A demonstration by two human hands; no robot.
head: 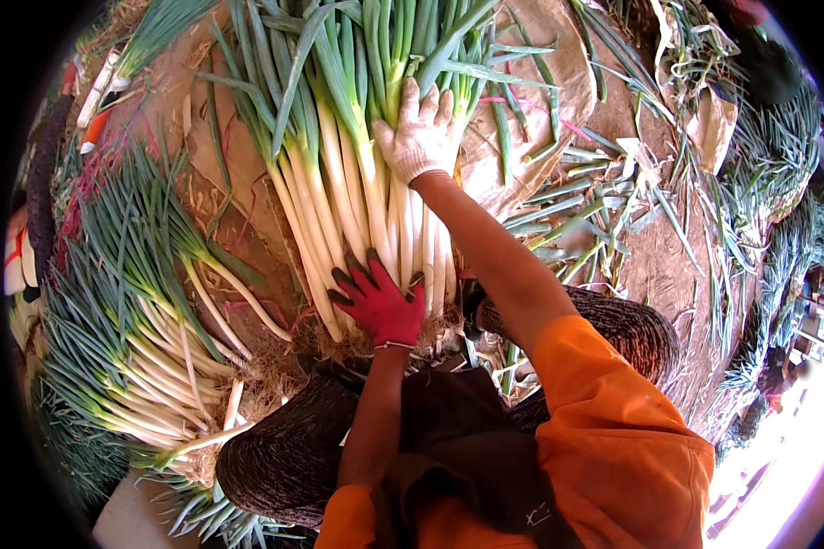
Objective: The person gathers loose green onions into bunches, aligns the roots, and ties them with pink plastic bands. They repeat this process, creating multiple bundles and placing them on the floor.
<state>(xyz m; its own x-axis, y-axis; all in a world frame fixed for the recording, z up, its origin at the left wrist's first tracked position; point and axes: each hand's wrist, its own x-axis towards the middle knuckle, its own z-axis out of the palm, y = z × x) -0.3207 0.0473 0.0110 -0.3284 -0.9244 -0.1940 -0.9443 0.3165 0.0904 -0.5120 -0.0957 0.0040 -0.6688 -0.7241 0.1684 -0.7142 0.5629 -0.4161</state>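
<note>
A row of long green onions (357,178) lies before me, white stalks and roots towards my knees and green leaves away from me. My left hand (378,298), in a red glove with dark fingertips, rests with spread fingers on the white stalks near the roots. Farther up, my right hand (419,134), in a whitish knit glove, presses flat with fingers apart where the stalks turn green. Neither hand is closed around a stalk.
At left lies another heap of green onions (158,370), beside pink twine (89,199) and an orange-and-white object (96,130). Cut leaves (584,206) are scattered at right on the brown ground. More onions (769,165) are piled along the far right.
</note>
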